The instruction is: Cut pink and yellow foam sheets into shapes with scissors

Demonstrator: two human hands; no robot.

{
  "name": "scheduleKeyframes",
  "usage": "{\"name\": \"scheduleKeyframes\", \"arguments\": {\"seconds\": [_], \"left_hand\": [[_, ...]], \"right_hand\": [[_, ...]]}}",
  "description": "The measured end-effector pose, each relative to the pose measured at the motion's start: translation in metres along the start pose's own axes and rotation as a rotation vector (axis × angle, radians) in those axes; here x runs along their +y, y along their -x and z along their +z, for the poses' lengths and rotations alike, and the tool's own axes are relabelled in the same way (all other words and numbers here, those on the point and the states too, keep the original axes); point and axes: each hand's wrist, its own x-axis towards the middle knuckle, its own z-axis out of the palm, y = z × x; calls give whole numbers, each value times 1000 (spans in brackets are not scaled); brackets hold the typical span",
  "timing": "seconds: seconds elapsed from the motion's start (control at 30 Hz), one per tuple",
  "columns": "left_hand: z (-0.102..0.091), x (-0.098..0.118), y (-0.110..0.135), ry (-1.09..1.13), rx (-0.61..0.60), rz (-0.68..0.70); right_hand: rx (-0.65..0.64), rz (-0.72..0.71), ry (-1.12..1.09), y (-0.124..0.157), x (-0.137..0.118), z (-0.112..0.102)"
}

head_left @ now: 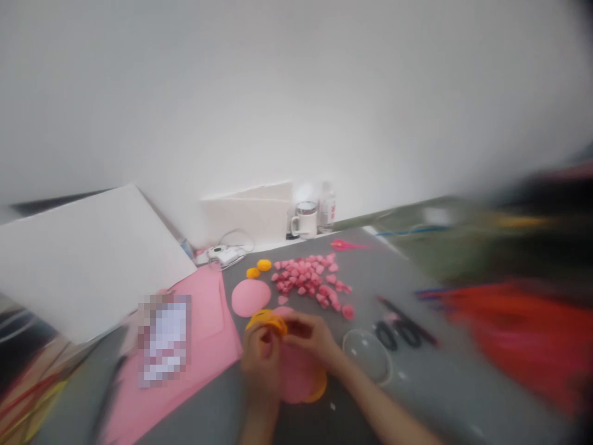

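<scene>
My left hand point(260, 361) is closed round a yellow-orange curled piece point(267, 319), which looks like paper or felt; motion blur hides its exact shape. The fingers of my right hand point(315, 342) are pinched together at the right side of that same piece. Beneath my hands lie a pink disc point(296, 377) and, partly under it, an orange disc point(319, 388). Another pink disc point(251, 298) is flat on the table just beyond my left hand. Behind my hands spreads a heap of small pink folded pieces point(306, 277).
Black-handled scissors point(398, 335) and a clear round dish point(367, 356) sit right of my hands. Pink sheets point(199, 321) and a tilted white board point(92, 259) are at left. A mug point(306, 219), a bottle point(327, 209) and two small orange pieces point(258, 269) stand farther back.
</scene>
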Motion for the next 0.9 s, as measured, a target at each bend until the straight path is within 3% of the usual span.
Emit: {"name": "scheduleKeyframes", "arguments": {"seconds": [0.2,0.37,0.53,0.63,0.7,0.9], "left_hand": [[1,2,-1,-3,1,51],[2,4,-1,-16,8,91],[3,-1,3,59,-45,108],[3,-3,5,61,-91,195],[3,-3,5,36,-80,230],[2,2,1,-40,30,143]], "right_hand": [[86,54,30,-1,-2,0],[135,-11,148,1,-2,4],[133,-44,228,1,5,2],[156,-6,212,0,7,0],[132,-27,225,0,6,-1],[-11,-174,247,1,1,1]]}}
